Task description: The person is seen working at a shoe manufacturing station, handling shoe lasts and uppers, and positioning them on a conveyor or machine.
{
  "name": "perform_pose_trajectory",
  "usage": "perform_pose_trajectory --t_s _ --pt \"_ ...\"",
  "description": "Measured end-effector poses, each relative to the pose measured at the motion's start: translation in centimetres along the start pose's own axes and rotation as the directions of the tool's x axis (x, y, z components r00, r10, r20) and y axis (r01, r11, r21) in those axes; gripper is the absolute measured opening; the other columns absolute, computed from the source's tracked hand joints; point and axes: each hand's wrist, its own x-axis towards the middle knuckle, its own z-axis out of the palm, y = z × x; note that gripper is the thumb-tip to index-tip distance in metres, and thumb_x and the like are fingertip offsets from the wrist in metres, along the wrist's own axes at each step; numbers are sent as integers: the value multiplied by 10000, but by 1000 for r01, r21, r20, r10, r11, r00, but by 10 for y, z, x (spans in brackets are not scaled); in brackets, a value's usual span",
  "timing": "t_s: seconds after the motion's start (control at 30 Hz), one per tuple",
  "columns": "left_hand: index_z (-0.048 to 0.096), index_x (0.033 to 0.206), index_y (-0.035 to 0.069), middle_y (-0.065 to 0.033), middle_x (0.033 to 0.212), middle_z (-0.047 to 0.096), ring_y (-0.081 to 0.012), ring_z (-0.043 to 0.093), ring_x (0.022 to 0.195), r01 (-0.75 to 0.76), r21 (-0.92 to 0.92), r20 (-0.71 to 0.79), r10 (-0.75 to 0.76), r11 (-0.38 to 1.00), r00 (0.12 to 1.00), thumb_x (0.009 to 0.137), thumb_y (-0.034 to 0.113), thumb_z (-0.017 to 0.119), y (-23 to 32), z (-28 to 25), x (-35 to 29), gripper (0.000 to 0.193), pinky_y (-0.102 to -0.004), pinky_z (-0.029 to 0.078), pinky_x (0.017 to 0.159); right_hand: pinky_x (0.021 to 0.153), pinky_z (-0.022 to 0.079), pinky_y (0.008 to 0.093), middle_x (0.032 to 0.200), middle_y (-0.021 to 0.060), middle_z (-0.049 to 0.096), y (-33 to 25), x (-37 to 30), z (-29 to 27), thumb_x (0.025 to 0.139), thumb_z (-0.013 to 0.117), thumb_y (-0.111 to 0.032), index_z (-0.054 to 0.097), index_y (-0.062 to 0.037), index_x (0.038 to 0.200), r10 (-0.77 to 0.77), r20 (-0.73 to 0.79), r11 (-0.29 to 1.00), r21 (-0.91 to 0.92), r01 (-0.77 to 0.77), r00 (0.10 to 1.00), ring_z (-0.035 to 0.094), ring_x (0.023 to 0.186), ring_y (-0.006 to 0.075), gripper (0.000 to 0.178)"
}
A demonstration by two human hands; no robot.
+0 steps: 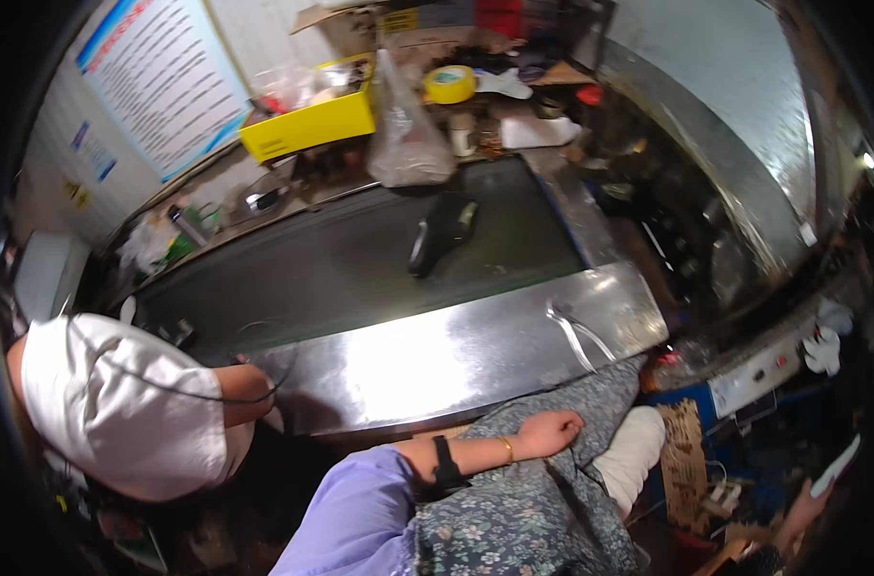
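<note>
A person's left hand [549, 432] rests loosely curled and empty on their floral lap [514, 509], right hand [802, 514] holding a phone [833, 468] low near floor clutter, where it could slip and fall.

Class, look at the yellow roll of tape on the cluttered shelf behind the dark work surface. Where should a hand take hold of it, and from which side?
The yellow tape roll appears to lie roughly flat with its centre hole facing up. Probably best to come from above: one finger into the hole, thumb on the outer rim, pinching the ring's wall. A clear plastic bag stands in front of it and clutter crowds its sides, so a side approach looks awkward.
</note>
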Motion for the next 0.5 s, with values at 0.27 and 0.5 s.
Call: perform_pose_trajectory --t_s 0.27,0.5 --pt "619 1189 12 -1 1024 660 -69 571 950 -44 -549 265 223 835 938 980 214 600 15 -5 26 291 -240 467 861 1048 380 354 1344 126 506 -269 -163 -8 723 716 -100 401 -31 1436 -19 90 624 779 -58 996 491 1227 249 783" --pt "549 1294 81 -106 1177 638 -220 649 999 102 -978 81 -117 184 990 990 602 359 65 -60 43 632 -380 543 879 1071 371 435 1464 146 360 -486 -248 -31 710 823 -221 301 -26 1464 -686 397 427 898 -106 610 426 1302 303 938"
